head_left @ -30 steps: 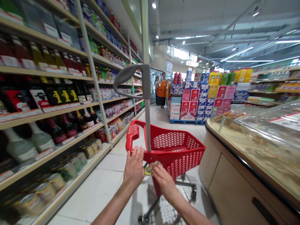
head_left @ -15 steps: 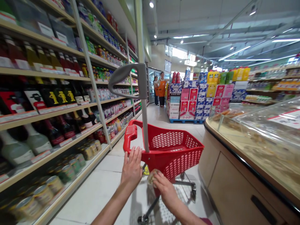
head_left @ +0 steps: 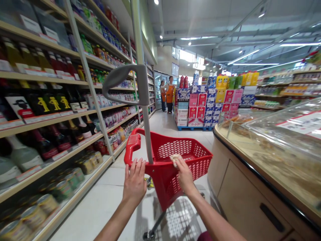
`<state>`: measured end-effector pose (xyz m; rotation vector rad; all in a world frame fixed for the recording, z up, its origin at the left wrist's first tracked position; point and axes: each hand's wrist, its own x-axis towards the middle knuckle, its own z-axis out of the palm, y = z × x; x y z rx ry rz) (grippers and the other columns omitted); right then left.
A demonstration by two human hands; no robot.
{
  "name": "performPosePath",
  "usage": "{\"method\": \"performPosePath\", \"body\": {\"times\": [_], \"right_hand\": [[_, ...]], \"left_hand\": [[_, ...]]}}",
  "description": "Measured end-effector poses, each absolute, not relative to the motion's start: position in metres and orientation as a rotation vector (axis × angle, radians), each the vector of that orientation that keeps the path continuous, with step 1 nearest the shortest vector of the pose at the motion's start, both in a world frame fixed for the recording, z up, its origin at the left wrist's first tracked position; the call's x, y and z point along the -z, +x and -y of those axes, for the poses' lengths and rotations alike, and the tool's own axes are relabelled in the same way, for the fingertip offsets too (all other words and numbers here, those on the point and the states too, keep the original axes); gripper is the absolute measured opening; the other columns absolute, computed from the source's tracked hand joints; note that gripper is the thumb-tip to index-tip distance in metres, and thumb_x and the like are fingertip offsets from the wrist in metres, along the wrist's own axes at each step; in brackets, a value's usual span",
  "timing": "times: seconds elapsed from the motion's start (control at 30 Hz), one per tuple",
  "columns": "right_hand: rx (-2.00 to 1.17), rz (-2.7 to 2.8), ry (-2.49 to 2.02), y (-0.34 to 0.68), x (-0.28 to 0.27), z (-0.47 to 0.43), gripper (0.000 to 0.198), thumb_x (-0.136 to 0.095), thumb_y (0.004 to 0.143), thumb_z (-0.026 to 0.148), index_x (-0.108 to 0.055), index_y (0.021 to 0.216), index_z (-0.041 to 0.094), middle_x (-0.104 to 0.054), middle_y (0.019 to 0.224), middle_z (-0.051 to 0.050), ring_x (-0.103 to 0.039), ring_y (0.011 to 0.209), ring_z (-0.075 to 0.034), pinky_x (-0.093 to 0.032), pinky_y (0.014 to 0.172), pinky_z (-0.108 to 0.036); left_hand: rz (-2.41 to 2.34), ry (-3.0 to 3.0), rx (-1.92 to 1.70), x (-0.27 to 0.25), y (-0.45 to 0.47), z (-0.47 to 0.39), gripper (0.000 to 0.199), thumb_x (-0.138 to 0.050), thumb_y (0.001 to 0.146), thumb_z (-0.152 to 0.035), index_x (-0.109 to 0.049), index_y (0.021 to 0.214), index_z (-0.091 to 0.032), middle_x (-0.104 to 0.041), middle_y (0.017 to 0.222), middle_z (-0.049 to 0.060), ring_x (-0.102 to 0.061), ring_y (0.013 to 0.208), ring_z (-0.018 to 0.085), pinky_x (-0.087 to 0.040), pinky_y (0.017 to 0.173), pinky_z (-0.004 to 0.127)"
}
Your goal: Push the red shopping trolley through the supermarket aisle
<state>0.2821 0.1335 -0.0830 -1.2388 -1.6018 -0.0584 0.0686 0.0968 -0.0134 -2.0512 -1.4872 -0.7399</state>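
Observation:
My left hand (head_left: pixel 134 180) rests on the near rim of a red plastic shopping cart (head_left: pixel 164 184), fingers stretched out and slightly apart, its thumb out of sight. A pale, crumpled cloth (head_left: pixel 175 159) is bunched under the fingers of my right hand (head_left: pixel 184 174), which presses it on the basket's upper rim. Perforated side walls enclose the basket, and no goods show inside. From the cart's near left corner rises a grey pole (head_left: pixel 146 137) with a grey looped handle (head_left: pixel 125 83).
Shelves (head_left: pixel 50 127) of bottles and cans line the left side. A glass-topped counter (head_left: pixel 248 180) stands close on the right. Farther ahead are stacked cartons (head_left: pixel 197 107) on a blue pallet and two people in orange aprons (head_left: pixel 170 95).
My right hand has moved up with the cloth, from the cart's lower front panel to the basket rim. My left hand stays on the near rim. The view has shifted slightly right.

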Motion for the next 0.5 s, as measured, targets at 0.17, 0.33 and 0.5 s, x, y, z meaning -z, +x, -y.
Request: {"method": "performPosePath", "body": {"times": [0.17,0.33,0.5], "right_hand": [[0.041,1.753,-1.133,0.28,0.077,-0.133,0.056,-0.033,0.071,-0.003,-0.052,0.117,0.022,-0.043,0.13,-0.002,-0.033,0.123,-0.014,-0.03,0.103,-0.034],[0.017,1.596,-1.302,0.309,0.074,-0.143,0.054,-0.035,0.069,-0.003,-0.057,0.111,0.022,-0.05,0.124,-0.002,-0.04,0.118,-0.015,-0.03,0.102,-0.036],[-0.026,1.761,-1.06,0.273,0.072,-0.135,0.053,-0.034,0.075,-0.001,-0.051,0.118,0.025,-0.043,0.13,-0.001,-0.03,0.124,-0.015,-0.028,0.104,-0.037]], "left_hand": [[1.471,-2.072,0.712,0.013,0.064,-0.098,0.056,-0.045,0.066,-0.017,-0.043,0.122,-0.013,-0.044,0.13,0.008,-0.028,0.125,0.023,-0.009,0.107,0.042],[1.481,-2.051,0.736,0.014,0.066,-0.097,0.056,-0.045,0.066,-0.018,-0.044,0.121,-0.013,-0.046,0.128,0.009,-0.03,0.124,0.024,-0.01,0.107,0.044],[1.433,-2.084,0.726,0.007,0.06,-0.099,0.052,-0.042,0.069,-0.017,-0.045,0.121,-0.017,-0.049,0.125,0.008,-0.037,0.12,0.023,-0.015,0.104,0.043]]}}
